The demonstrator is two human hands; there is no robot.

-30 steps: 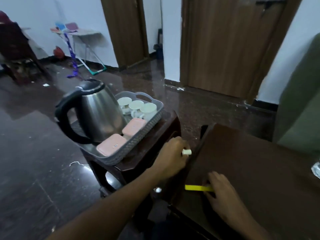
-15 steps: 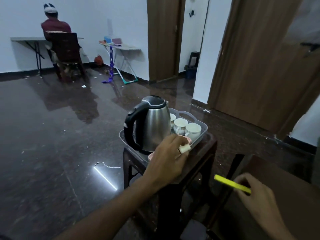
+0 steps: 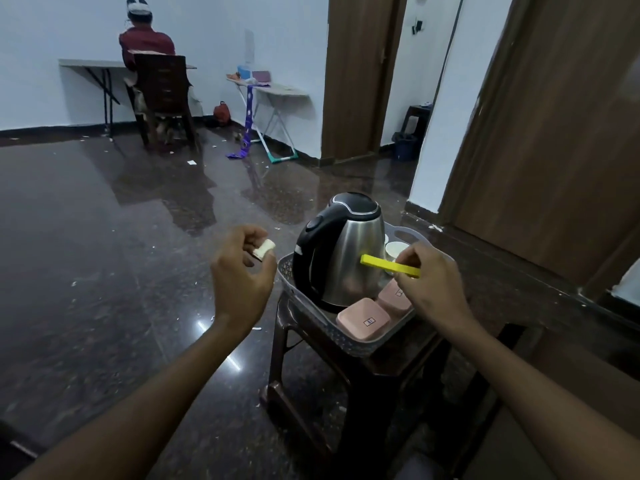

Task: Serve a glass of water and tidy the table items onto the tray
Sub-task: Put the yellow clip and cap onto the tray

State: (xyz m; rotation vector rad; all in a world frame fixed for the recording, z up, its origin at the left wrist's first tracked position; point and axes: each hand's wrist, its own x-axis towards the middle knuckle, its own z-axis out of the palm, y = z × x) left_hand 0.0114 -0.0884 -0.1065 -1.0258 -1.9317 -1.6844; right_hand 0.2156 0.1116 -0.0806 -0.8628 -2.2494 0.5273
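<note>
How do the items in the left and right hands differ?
The white piece in the left hand is short and stubby; the yellow strip in the right hand is long, thin and flat. The white piece is beside the tray, over the floor; the yellow strip is over it, in front of the kettle. Both are pinched in fingertips.

Tray's already pretty loaded, sitting on a dark stool.
Grey woven-look tray (image 3: 313,315) holds an upright steel kettle (image 3: 341,251) with black handle and lid, two pink lidded boxes (image 3: 363,322) in front, white cups (image 3: 394,250) behind.
</note>
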